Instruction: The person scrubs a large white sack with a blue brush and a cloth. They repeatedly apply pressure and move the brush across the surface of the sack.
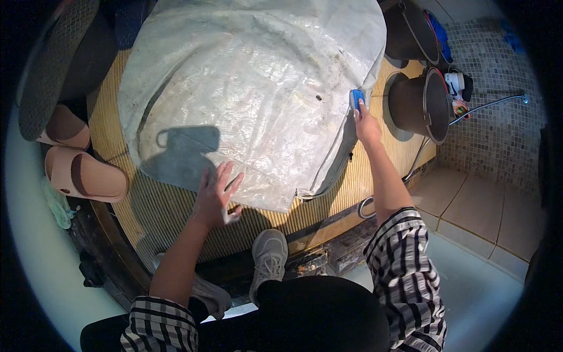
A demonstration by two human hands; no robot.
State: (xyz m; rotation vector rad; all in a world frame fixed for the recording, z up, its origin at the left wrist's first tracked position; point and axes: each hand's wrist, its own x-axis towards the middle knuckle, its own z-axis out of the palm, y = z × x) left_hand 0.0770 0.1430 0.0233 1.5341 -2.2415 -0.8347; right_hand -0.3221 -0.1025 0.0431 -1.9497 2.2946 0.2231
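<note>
A wet, whitish plastic cover [264,88] with a zipped edge is spread over ribbed yellow matting [176,224]. My right hand [367,125] grips a blue scrub brush [357,100] at the cover's right side, near the zipper. Over the cover's lower left edge, my left hand [217,196] has its fingers spread and holds nothing. Whether its fingertips press on the sheet is hard to tell. A small dark spot [319,97] marks the cover left of the brush. The zipper pull [351,156] hangs at the right edge.
Two dark buckets [409,103] stand at the right, with a shower hose [484,108] and bottles [455,81] behind them. Pink slippers [85,174] lie at the left. Below are my shoe [269,257] and a metal ring [366,207] by the matting's front edge.
</note>
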